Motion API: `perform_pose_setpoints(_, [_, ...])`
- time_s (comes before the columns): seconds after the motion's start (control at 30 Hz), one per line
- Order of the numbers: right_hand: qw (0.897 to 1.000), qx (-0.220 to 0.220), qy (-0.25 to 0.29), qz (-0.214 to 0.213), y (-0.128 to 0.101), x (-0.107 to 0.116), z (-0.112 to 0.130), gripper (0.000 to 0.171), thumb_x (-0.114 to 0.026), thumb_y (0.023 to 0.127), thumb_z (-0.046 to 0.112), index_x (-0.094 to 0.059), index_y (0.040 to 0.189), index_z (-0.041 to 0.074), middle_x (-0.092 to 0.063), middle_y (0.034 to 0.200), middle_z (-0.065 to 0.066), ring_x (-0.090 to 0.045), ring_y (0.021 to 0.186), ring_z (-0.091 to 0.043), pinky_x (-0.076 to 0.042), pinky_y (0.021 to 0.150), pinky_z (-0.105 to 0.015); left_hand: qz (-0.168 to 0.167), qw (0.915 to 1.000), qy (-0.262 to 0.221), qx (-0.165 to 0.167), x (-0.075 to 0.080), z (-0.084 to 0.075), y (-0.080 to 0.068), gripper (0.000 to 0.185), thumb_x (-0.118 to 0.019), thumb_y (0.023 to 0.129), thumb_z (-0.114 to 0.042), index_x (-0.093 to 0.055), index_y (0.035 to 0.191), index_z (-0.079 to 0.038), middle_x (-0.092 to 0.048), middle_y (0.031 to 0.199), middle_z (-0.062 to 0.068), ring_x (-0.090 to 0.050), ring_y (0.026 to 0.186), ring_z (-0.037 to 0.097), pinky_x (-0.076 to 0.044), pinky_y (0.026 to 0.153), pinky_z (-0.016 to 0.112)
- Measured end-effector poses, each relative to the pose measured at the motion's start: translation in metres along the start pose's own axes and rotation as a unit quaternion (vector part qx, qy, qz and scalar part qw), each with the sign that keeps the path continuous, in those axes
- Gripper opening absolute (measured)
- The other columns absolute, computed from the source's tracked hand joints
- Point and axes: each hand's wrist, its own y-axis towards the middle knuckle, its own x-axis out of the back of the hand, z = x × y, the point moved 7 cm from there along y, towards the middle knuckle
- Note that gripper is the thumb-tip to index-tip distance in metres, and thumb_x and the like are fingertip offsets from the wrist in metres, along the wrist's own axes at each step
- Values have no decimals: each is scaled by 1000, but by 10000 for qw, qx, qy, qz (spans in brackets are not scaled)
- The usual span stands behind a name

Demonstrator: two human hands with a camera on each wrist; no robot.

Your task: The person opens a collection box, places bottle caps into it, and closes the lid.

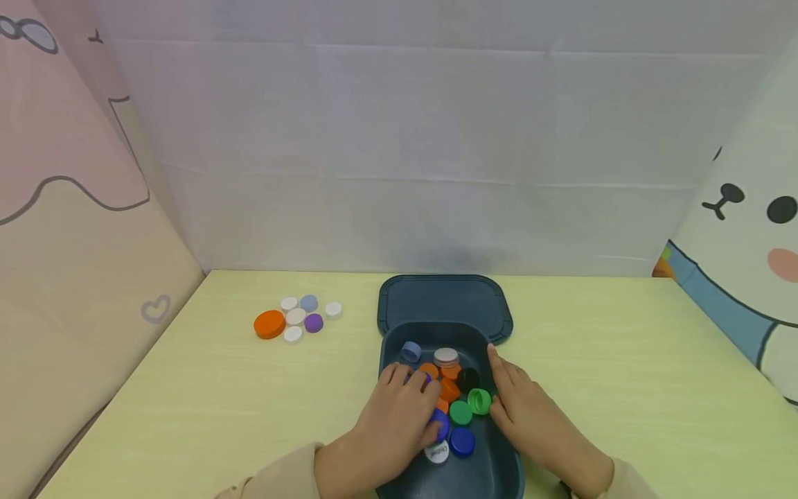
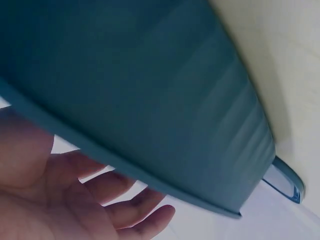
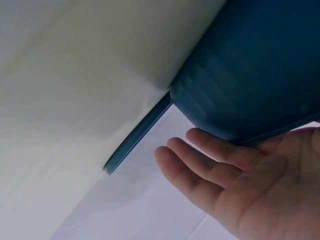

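A dark blue plastic box stands on the table, holding loose bottle caps in several colours. My left hand reaches over its left rim, fingers loosely bent among the caps. Beside its thumb lie a blue cap and a white cap; whether the fingertips touch them is hidden. In the left wrist view the box wall covers part of the left hand. My right hand rests along the right rim with straight fingers, its thumb near a light green cap. The right wrist view shows the right hand beside the box wall.
A dark blue lid lies flat behind the box. To the left on the table sits a group of caps, among them a large orange cap and a purple cap. A pale cloth wall rises behind the table.
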Motion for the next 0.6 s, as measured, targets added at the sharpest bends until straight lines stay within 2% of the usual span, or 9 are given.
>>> perform_pose_setpoints(0.3, [10000,-4,19,20,0,-1,0,61,-50,87,14,-27,141,-2,-44,136,-19,-46,122,-32,-43,92,-51,-925,9941,-256,500,19,26,-2,33,-63,82,-37,-61,104,-12,-63,95,3,-52,93,22,-43,88,38])
perform_pose_setpoints(0.6, [10000,-38,51,47,1,-1,0,61,-50,87,14,-27,141,-2,-44,136,-19,-46,121,-33,-43,92,-51,-884,9883,-372,1187,19,60,-2,34,-65,82,-34,-60,105,-10,-63,98,7,-53,97,27,-42,92,43])
